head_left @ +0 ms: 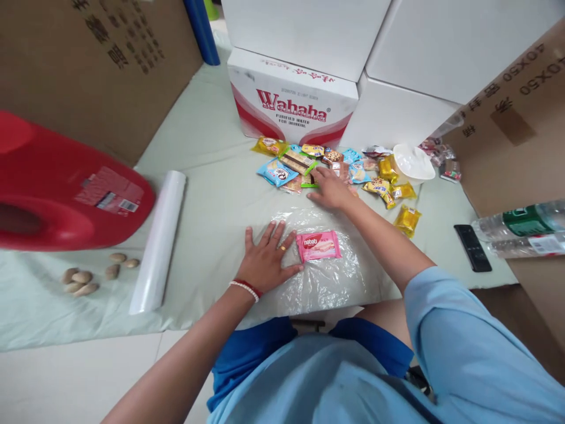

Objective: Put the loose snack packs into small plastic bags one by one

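My left hand (pixel 268 257) lies flat with its fingers spread on a sheet of clear plastic film (pixel 286 294). Beside its thumb, a pink nabati wafer packet (pixel 318 245) rests on the film. My right hand (pixel 331 187) reaches to the near edge of a pile of wrapped snacks, its thumb apart from its fingers. Its fingertips are at a green-ended snack packet (pixel 309 180), which they partly cover. Behind that lies a clear-fronted snack packet with green ends (pixel 298 161). A blue snack packet (pixel 277 172) lies left of my right hand.
A white roll (pixel 158 242), several brown stones (pixel 82 277) and a red jug (pixel 70 188) are at left. A Wahaha carton (pixel 293 103) stands behind the snacks. On the right are a white bowl (pixel 414 161), a black phone-like object (pixel 472 248) and plastic bottles (pixel 525 222).
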A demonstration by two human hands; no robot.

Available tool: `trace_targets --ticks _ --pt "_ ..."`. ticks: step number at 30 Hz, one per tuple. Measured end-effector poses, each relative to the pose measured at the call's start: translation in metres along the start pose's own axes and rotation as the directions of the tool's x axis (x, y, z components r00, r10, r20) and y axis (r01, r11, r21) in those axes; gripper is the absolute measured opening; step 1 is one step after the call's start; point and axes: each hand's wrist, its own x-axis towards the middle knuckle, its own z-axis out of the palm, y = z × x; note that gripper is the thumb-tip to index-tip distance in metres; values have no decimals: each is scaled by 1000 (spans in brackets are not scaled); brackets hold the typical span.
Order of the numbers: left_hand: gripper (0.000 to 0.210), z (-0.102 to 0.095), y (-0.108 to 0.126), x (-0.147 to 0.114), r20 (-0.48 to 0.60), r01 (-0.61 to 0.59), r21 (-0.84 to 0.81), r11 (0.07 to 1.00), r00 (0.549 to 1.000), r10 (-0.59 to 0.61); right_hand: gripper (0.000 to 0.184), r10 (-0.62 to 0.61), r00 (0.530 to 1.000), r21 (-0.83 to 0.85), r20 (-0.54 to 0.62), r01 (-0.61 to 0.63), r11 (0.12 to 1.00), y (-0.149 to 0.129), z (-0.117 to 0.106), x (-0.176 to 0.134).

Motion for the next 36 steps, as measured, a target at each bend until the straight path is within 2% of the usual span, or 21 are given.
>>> trace_targets --ticks 2,5,8,10,13,15,16,18,21,24,26,28,31,34,36 --pt "84 0 0 0 2 -1 -4 1000 1000 1 71 53 999 5 -9 -53 999 -11 5 12" --pt "85 1 -1 0 -4 0 -17 1000 1000 0 50 121 992 -50 -42 -123 991 -15 4 18" --pt "86 3 -2 -1 -13 -5 -34 999 1000 5 40 176 980 -108 -92 -186 977 -8 -5 9" --pt "87 4 -2 -1 -23 -9 -47 999 1000 8 37 242 954 -74 -179 -258 963 2 -14 -1" --pt "87 5 -3 -1 -29 -17 -59 998 999 15 38 406 848 178 -340 -366 913 22 -25 -13" --pt "87 5 -3 -1 -31 -21 -63 998 999 19 45 497 782 416 -378 -336 845 32 -31 -17" --pt "86 5 -3 -2 -32 -22 -63 998 999 20 47 509 774 505 -376 -289 813 36 -33 -17" --pt "86 5 -3 -2 -35 -24 -60 998 999 22 48 449 810 570 -376 -179 801 36 -34 -12" --pt "86 4 -2 -1 -30 -21 -50 999 999 19 46 245 892 440 -381 -59 896 27 -28 4" --pt "85 2 -1 -1 -19 -12 -49 999 1000 11 46 63 963 264 -263 9 965 17 -19 26" --pt "85 1 0 -2 -16 -7 -55 998 1000 6 48 -16 988 188 -155 45 981 14 -15 38" --pt "85 1 0 -2 -15 -5 -63 998 1000 4 50 -25 992 153 -127 45 987 11 -12 48" --pt "85 1 -1 -2 -19 -11 -72 997 1000 10 54 39 983 145 -182 -12 989 3 -8 60" --pt "86 2 -2 -3 -23 -16 -73 997 1000 14 72 131 986 105 -105 -120 987 -13 1 74" --pt "86 2 -2 -3 -23 -16 -70 997 1000 14 76 208 976 71 -60 -203 977 -24 5 82"
